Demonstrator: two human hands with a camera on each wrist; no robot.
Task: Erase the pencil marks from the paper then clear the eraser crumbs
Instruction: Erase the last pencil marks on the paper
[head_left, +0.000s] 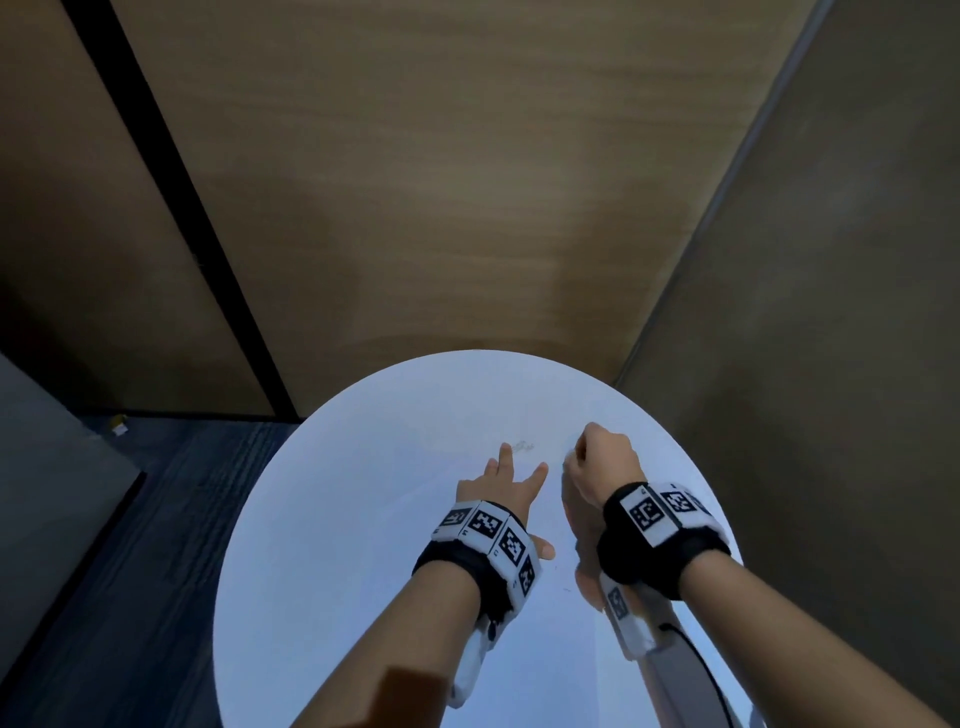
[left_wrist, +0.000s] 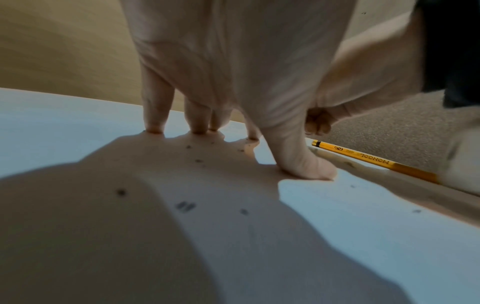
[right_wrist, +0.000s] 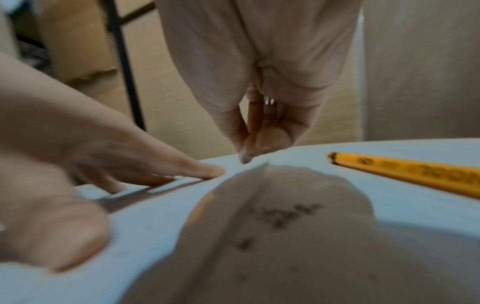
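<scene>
Right fingers (right_wrist: 272, 135) curled tight, pinching an orange stick (right_wrist: 252, 115) that points down, its grey tip just touching or just above the paper (left_wrist: 337, 216); probably the eraser, though too blurred to be sure. Right hand (head_left: 602, 462) bunched like a fist in the head view.

Left of that tip and close by, faint grey pencil marks (head_left: 522, 446), lying between the two hands and just beyond the left index fingertip. Judged from this, only a short sideways rub towards the left needed, with the right hand the one equipped for it.

Left hand (head_left: 498, 488) spread flat, left fingers (left_wrist: 155, 111) straight with tips and thumb pressed down, seemingly pinning the sheet. Sheet edges hard to tell from the white surface (head_left: 337, 519).

Dark crumbs (left_wrist: 185, 206) scattered under and behind both hands, nearer the person than the marks; not yet cleared.

Further right, a yellow pencil (left_wrist: 374, 160) lying flat, untouched, long axis running away from the person and angled towards the right fingers.
</scene>
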